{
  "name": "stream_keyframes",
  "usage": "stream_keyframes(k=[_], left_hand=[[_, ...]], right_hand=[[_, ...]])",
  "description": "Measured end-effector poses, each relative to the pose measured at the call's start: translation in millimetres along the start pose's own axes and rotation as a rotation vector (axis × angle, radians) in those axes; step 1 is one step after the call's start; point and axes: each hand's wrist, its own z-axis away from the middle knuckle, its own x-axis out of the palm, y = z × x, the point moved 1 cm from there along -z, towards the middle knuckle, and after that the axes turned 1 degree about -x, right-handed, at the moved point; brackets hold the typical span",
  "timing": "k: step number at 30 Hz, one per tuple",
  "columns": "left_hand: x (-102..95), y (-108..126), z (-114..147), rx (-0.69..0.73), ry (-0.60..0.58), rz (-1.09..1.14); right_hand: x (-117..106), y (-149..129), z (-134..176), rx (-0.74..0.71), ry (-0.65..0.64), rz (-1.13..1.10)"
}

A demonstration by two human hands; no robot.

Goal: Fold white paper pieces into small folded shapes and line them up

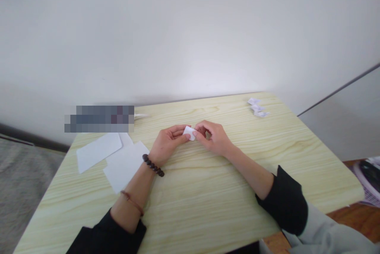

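Observation:
A small folded piece of white paper [189, 132] is held above the middle of the wooden-look table [196, 198]. My left hand [169, 143] pinches its left side between thumb and fingers. On its right edge, my right hand [214, 137] grips with thumb and forefinger, the other fingers curled. Several white paper sheets [129, 167] lie overlapping beside my left wrist. Three small folded paper pieces [257, 108] sit in a row at the table's far right.
A blurred-out object [101, 119] stands at the back left, with a thin white item [141, 116] next to it. The white wall [190, 40] rises behind the table. A lilac basket [368, 182] is on the floor beyond the right edge.

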Motion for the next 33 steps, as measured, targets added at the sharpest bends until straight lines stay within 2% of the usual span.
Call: stream_keyframes(k=[9, 15, 21, 26, 33], left_hand=[[0.6, 4.6, 1.8, -0.025, -0.022, -0.055], [4.2, 4.2, 0.6, 0.001, 0.075, -0.081], [4.6, 2.7, 1.3, 0.021, 0.101, -0.089], [4.5, 4.2, 1.6, -0.009, 0.135, -0.087], [3.5, 3.8, 3.2, -0.022, 0.043, -0.103]], right_hand=[[2.0, 1.9, -0.9, 0.047, -0.012, -0.034], [2.1, 0.9, -1.3, 0.008, -0.016, -0.058], [-0.3, -3.3, -1.6, -0.071, -0.034, -0.058], [-0.4, -3.3, -0.5, 0.05, -0.054, -0.151], [0.8, -1.0, -0.2, 0.178, -0.019, -0.243]])
